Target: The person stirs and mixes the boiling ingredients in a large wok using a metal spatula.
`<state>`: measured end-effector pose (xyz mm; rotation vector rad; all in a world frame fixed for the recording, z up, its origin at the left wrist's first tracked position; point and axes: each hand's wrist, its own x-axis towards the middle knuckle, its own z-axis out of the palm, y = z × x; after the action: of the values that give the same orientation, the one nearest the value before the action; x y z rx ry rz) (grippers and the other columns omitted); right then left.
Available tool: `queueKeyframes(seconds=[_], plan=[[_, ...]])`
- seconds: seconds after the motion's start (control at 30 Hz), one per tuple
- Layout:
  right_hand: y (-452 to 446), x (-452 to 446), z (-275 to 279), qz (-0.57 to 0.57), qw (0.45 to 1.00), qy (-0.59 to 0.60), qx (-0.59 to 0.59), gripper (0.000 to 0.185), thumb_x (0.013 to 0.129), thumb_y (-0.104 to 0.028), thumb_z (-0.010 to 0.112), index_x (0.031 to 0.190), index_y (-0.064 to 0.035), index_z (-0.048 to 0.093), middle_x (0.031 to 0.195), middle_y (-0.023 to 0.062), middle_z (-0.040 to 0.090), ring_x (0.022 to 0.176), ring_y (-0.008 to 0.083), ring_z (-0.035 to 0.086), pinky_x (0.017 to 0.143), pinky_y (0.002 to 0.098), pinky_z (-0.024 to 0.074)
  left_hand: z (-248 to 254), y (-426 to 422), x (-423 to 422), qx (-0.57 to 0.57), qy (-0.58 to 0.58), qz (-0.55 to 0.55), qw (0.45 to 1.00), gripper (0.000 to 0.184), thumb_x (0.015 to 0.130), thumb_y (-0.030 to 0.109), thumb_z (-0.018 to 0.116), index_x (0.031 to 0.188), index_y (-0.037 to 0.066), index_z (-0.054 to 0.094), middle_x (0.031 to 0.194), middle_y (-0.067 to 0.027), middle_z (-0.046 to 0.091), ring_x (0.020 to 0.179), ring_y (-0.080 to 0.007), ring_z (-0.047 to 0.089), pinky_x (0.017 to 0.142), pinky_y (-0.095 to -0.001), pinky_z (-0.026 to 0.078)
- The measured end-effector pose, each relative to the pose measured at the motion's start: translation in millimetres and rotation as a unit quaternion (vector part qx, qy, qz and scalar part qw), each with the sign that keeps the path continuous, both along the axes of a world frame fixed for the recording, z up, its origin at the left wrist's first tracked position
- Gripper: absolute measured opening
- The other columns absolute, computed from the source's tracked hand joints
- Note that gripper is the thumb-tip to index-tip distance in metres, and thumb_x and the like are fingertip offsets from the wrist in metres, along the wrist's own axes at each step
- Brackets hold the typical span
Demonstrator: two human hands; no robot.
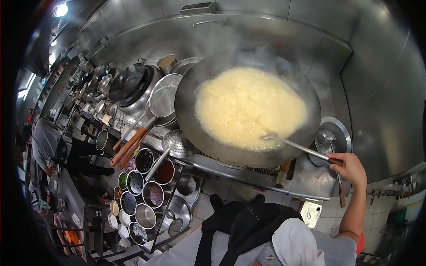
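Note:
My right hand (348,167) is closed around the handle end of a long metal wok ladle (306,148). The ladle slants down to the left, and its head dips into a bubbling pale yellow liquid (250,106), so its shape is partly hidden. That liquid fills the middle of a very large wok (188,108), and steam rises from it. Just below my right hand, a wooden-handled tool (341,186) leans out of a metal bowl (345,133) on the counter. My left hand does not show.
Left of the wok lie a mesh strainer (165,95) and a perforated skimmer (177,144). Several seasoning pots, one with red sauce (165,172), stand on a rack at lower left. A second wok (126,82) sits beyond. Another person (46,139) works at far left.

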<state>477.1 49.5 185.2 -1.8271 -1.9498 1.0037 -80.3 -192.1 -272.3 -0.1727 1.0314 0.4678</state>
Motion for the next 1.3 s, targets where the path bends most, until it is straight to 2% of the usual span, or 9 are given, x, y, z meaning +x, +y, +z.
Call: queueKeyframes(seconds=[0.07, 0.27, 0.33, 0.4, 0.5, 0.57, 0.67, 0.9, 1.3], plan=[[3.1, -4.9, 2.1, -0.025, 0.985, -0.159, 0.069, 0.047, 0.087, -0.005, 0.082, 0.134, -0.0065, 0.078, 0.112, 0.0154, 0.084, 0.108, 0.0249, 0.082, 0.094, 0.0340, 0.0615, -0.1, 0.4, 0.8, -0.014, 0.016, 0.021, 1.000, 0.080, 0.103, 0.052, 0.075, 0.165, 0.008, 0.051, 0.177, -0.0176, 0.038, 0.163, -0.0322, 0.035, 0.132, -0.0432, 0.029], [50.0, -2.0, -52.1, -0.024, 0.930, -0.285, 0.230, 0.039, 0.089, -0.017, 0.083, 0.128, -0.0219, 0.082, 0.100, 0.0128, 0.082, 0.091, 0.0389, 0.077, 0.085, 0.0513, 0.0603, 15.2, 30.7, 0.6, 0.060, 0.206, 0.052, 0.975, 0.084, 0.102, 0.057, 0.076, 0.165, 0.008, 0.050, 0.178, -0.0171, 0.037, 0.164, -0.0317, 0.033, 0.133, -0.0436, 0.027], [72.6, -5.0, -67.5, 0.004, 0.921, -0.283, 0.269, 0.041, 0.091, -0.016, 0.082, 0.131, -0.0230, 0.080, 0.098, 0.0151, 0.081, 0.090, 0.0408, 0.076, 0.083, 0.0531, 0.0599, 50.9, 65.9, -1.0, 0.325, 0.393, 0.022, 0.860, 0.085, 0.100, 0.053, 0.079, 0.164, 0.006, 0.051, 0.177, -0.0195, 0.037, 0.163, -0.0356, 0.035, 0.132, -0.0477, 0.029], [95.4, -17.8, -73.6, -0.008, 0.906, -0.328, 0.269, 0.042, 0.092, -0.017, 0.081, 0.133, -0.0233, 0.079, 0.099, 0.0177, 0.080, 0.090, 0.0423, 0.076, 0.082, 0.0540, 0.0599, 96.6, 106.3, 3.6, 0.471, 0.631, 0.018, 0.616, 0.076, 0.099, 0.039, 0.081, 0.160, 0.003, 0.055, 0.174, -0.0230, 0.041, 0.161, -0.0407, 0.039, 0.130, -0.0502, 0.032], [140.5, -23.2, -98.0, 0.023, 0.901, -0.313, 0.299, 0.042, 0.093, -0.018, 0.080, 0.135, -0.0236, 0.078, 0.097, 0.0191, 0.078, 0.089, 0.0426, 0.076, 0.081, 0.0547, 0.0601, 223.6, 151.0, 28.3, 0.547, 0.646, 0.104, 0.522, 0.057, 0.095, 0.021, 0.081, 0.147, 0.004, 0.065, 0.165, -0.0241, 0.051, 0.156, -0.0443, 0.045, 0.128, -0.0519, 0.036], [170.5, -32.8, -107.0, 0.039, 0.889, -0.328, 0.318, 0.044, 0.094, -0.020, 0.079, 0.138, -0.0247, 0.076, 0.098, 0.0198, 0.078, 0.089, 0.0427, 0.076, 0.081, 0.0555, 0.0606, 252.3, 165.8, 37.0, 0.690, 0.618, 0.082, 0.367, 0.043, 0.090, 0.008, 0.081, 0.131, 0.008, 0.072, 0.156, -0.0203, 0.059, 0.150, -0.0429, 0.053, 0.124, -0.0559, 0.041], [207.1, -57.2, -119.1, 0.045, 0.889, -0.319, 0.325, 0.045, 0.096, -0.021, 0.076, 0.141, -0.0258, 0.074, 0.099, 0.0199, 0.078, 0.091, 0.0432, 0.076, 0.082, 0.0559, 0.0611, 277.0, 185.0, 59.0, 0.776, 0.560, 0.040, 0.286, 0.044, 0.083, 0.005, 0.082, 0.126, 0.013, 0.074, 0.151, -0.0170, 0.064, 0.148, -0.0423, 0.054, 0.125, -0.0589, 0.039], [234.5, -102.4, -127.1, 0.031, 0.909, -0.323, 0.262, 0.047, 0.098, -0.023, 0.075, 0.144, -0.0245, 0.072, 0.108, 0.0207, 0.079, 0.100, 0.0428, 0.076, 0.089, 0.0548, 0.0611, 276.5, 198.2, 110.4, 0.784, 0.560, -0.035, 0.266, 0.044, 0.087, 0.010, 0.082, 0.129, 0.017, 0.075, 0.147, -0.0071, 0.067, 0.146, -0.0319, 0.057, 0.131, -0.0619, 0.023], [138.4, -10.6, -113.4, 0.025, 0.987, -0.079, 0.140, 0.051, 0.091, -0.015, 0.077, 0.141, -0.0079, 0.073, 0.119, 0.0161, 0.082, 0.113, 0.0334, 0.078, 0.097, 0.0428, 0.0594, 253.8, 205.3, 118.2, 0.761, 0.588, 0.013, 0.273, 0.043, 0.088, 0.010, 0.079, 0.130, 0.019, 0.077, 0.146, -0.0049, 0.067, 0.147, -0.0322, 0.055, 0.130, -0.0588, 0.023]])
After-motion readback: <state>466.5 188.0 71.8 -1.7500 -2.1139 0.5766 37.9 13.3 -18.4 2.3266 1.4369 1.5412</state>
